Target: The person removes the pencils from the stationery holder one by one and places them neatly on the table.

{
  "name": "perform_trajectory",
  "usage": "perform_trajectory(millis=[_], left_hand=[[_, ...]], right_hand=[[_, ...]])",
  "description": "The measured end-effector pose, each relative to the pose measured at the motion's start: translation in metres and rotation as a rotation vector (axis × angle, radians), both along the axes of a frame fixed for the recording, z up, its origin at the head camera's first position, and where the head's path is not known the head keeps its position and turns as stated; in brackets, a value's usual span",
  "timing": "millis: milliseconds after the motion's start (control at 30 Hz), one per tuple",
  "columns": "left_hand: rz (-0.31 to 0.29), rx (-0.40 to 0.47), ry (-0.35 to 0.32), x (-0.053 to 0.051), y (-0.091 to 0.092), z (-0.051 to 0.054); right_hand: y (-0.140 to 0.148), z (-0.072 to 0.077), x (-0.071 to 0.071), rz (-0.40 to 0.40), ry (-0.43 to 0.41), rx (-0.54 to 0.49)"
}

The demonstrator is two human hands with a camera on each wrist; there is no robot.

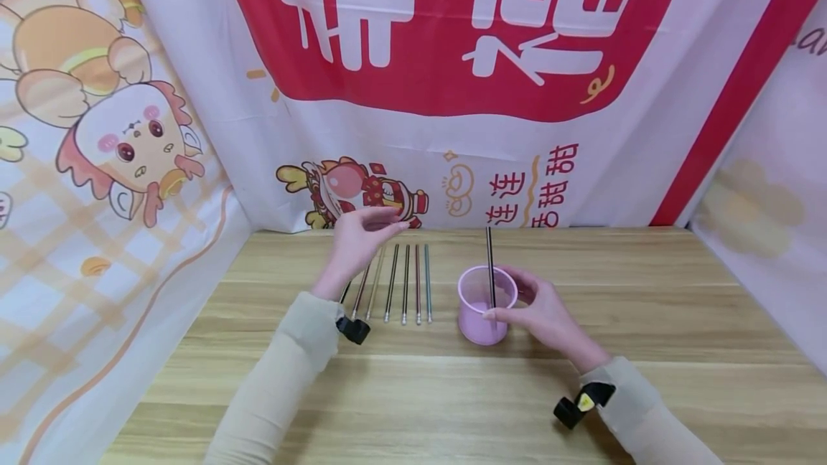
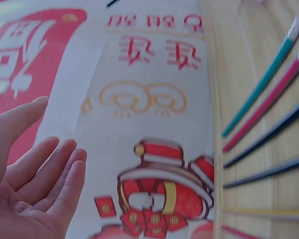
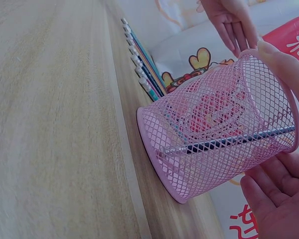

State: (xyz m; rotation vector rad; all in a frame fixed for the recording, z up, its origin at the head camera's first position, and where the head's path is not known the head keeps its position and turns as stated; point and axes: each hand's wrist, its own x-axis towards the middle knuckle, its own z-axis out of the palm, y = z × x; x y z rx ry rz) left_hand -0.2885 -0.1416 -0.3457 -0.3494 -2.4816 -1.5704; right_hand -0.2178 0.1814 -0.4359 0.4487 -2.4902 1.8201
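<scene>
A pink mesh pencil cup (image 1: 474, 325) stands upright on the table, with one dark pencil (image 1: 489, 253) leaning inside it. My right hand (image 1: 539, 311) holds the cup from its right side, thumb at the near side and fingers round the back. In the right wrist view the pencil shows through the mesh (image 3: 209, 112). My left hand (image 1: 362, 239) hovers over the far ends of a row of pencils, holding nothing; its fingers (image 2: 65, 169) are extended and apart from the thumb. Among those pencils are a blue pencil (image 1: 428, 282), a red pencil (image 1: 418, 285) and a black pencil (image 1: 405, 282).
The pencils lie side by side with their eraser ends towards me; the leftmost are partly behind my left wrist. A printed cloth (image 1: 413, 106) hangs along the table's back edge. Another patterned cloth (image 1: 97, 271) hangs at the left. Wood-grain tabletop (image 1: 439, 400) stretches in front of the cup.
</scene>
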Motion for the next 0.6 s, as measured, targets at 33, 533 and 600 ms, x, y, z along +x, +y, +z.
perform_trajectory(millis=[33,533,600], left_hand=[[-0.012,-0.005,0.004,0.001,0.004,-0.001],[-0.128,-0.012,-0.009,0.014,0.058,-0.023],[-0.144,-0.001,-0.007,0.015,0.064,-0.026]], right_hand=[[0.0,0.0,0.0,0.0,-0.002,-0.004],[0.0,0.0,0.0,0.007,-0.003,-0.013],[0.001,0.0,0.0,0.009,-0.002,-0.013]])
